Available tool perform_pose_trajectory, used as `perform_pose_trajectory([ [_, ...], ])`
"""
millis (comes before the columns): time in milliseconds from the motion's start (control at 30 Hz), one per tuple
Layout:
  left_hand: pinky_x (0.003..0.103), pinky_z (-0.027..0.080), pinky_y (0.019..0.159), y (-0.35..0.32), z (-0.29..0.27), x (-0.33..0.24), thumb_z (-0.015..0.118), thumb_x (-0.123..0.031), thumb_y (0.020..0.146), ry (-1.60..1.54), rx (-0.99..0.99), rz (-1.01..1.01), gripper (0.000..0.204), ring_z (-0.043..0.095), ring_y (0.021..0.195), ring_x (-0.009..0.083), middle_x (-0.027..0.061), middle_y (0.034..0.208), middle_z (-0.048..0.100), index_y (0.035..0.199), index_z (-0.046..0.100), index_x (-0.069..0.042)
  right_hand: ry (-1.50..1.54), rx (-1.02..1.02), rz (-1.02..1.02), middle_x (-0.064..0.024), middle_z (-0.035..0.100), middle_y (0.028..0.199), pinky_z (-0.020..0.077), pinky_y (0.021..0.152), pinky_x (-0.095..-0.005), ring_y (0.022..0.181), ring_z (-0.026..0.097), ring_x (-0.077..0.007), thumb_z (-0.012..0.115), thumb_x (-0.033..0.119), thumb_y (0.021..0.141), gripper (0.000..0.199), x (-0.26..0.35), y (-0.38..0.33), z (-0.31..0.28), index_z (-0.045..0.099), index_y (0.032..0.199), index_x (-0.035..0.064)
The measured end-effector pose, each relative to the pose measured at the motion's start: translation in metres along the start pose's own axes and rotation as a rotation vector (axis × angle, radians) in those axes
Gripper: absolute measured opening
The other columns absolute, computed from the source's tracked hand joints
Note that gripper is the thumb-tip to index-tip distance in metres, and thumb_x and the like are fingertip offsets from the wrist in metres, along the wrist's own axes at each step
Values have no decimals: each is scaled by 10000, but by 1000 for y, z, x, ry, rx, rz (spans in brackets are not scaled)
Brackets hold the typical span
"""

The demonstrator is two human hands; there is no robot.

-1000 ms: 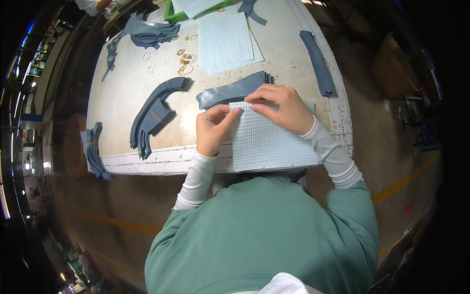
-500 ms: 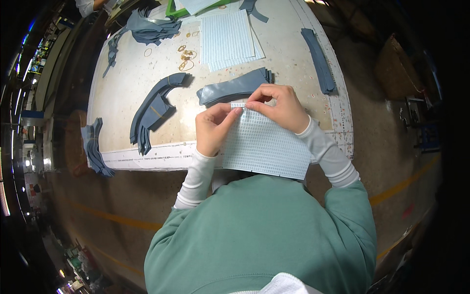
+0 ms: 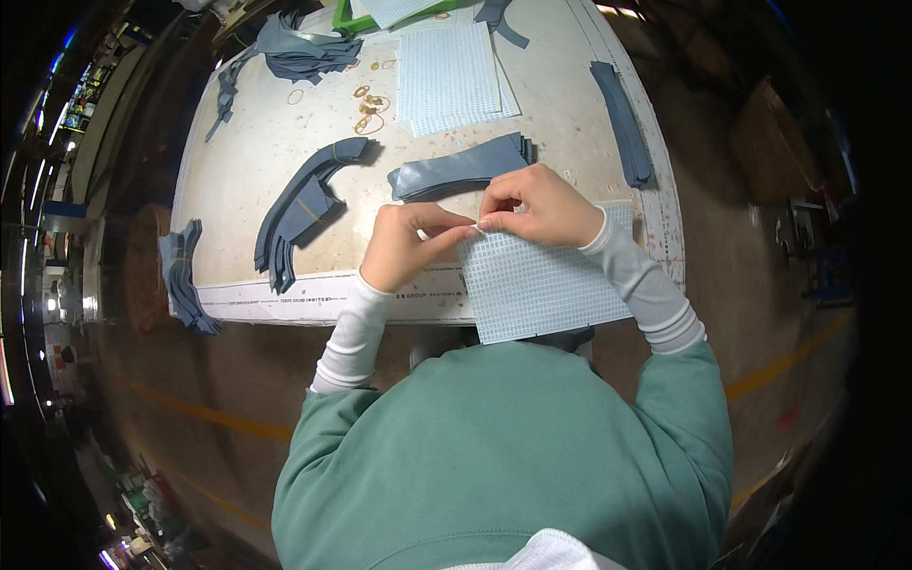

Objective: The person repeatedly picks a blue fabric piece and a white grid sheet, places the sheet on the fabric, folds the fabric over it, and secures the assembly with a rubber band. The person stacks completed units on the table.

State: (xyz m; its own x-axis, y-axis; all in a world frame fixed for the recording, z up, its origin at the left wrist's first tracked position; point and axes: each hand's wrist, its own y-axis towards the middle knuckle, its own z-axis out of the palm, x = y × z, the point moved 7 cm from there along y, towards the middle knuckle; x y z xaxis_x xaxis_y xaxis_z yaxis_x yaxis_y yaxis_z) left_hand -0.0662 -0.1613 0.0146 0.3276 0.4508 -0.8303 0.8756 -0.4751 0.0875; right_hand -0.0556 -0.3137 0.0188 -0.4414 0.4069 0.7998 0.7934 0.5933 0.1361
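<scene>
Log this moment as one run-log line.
left hand: pinching corner of grid sheet | right hand: pinching same corner | grid sheet: overhangs table edge | grey strip stack: behind hands

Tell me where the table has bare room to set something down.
Bare patch: on the pale worktable, between the curved grey cut pieces and the heap of grey pieces at the far left. Crowded: the near edge, where both hands pinch the white grid sheet.

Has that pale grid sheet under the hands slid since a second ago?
Yes. The grid sheet has slid toward the person: more of it now hangs over the table's near edge, with both hands pinching its top corner.
</scene>
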Motion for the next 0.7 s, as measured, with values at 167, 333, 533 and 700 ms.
perform_pose_trajectory([
  [167, 246, 517, 608, -1, 1, -1, 757, -129, 809, 63, 34, 4, 129, 666, 623, 125, 86, 738, 713, 882, 753, -22, 55, 3, -36, -99, 684, 731, 507, 647, -320, 662, 646, -214, 729, 209, 793, 175, -1, 2, 1, 715, 815, 36],
  [333, 242, 510, 618, 2, -16, 8, 733, -136, 833, -13, 1, 25, 127, 648, 635, 100, 68, 728, 708, 878, 748, -18, -28, -110, -56, -84, 675, 701, 484, 615, -302, 627, 623, -178, 722, 235, 826, 204, -8, -7, -20, 719, 819, 31],
  [533, 228, 508, 708, 7, -10, 17, 751, -133, 836, -70, 155, -80, 165, 623, 730, 72, 34, 784, 701, 932, 742, 0, -61, -65, 28, -89, 644, 644, 431, 549, -297, 555, 568, -163, 698, 262, 859, 243, -21, -14, -28, 711, 799, 27],
  [700, 222, 501, 674, 10, 2, 10, 787, -127, 793, -131, 97, -66, 168, 617, 703, 73, 20, 773, 689, 920, 756, -22, -74, -77, 7, -104, 633, 642, 422, 538, -308, 535, 552, -186, 693, 257, 862, 242, -17, -13, -25, 707, 800, 23],
])
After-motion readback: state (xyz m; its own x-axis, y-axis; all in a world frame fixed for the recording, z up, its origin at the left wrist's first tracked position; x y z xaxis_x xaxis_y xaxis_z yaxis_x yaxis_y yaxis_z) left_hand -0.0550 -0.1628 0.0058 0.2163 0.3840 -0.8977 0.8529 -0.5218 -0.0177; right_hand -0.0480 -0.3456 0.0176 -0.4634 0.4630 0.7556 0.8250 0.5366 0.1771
